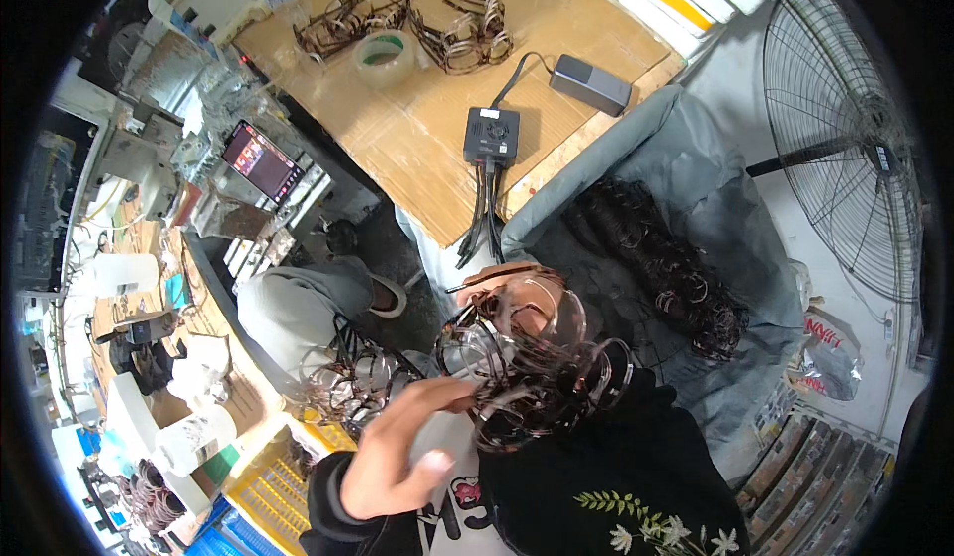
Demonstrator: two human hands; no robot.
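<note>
My right hand (pixel 527 303) is closed round a thick bunch of brown tortoiseshell eyeglass frames (pixel 542 387), which hides part of its fingers. Beside the bunch's lower left is my left hand (pixel 397 457), its fingers curved toward the frames and its thumb held apart. Its fingertips reach the bunch's edge; whether they touch is unclear. More eyeglass frames (pixel 363 382) lie to the left, by my knee. A long row of dark frames (pixel 661 268) rests in a grey cloth-lined bin (pixel 735 188) at the right.
On the cardboard-topped table (pixel 397 168) ahead lie loose frames (pixel 462 34), a tape roll (pixel 384 57), a black cabled box (pixel 492 136) and a grey block (pixel 590 85). A fan (pixel 855 139) stands right. At left are a lit phone (pixel 262 163) and a yellow basket (pixel 283 486).
</note>
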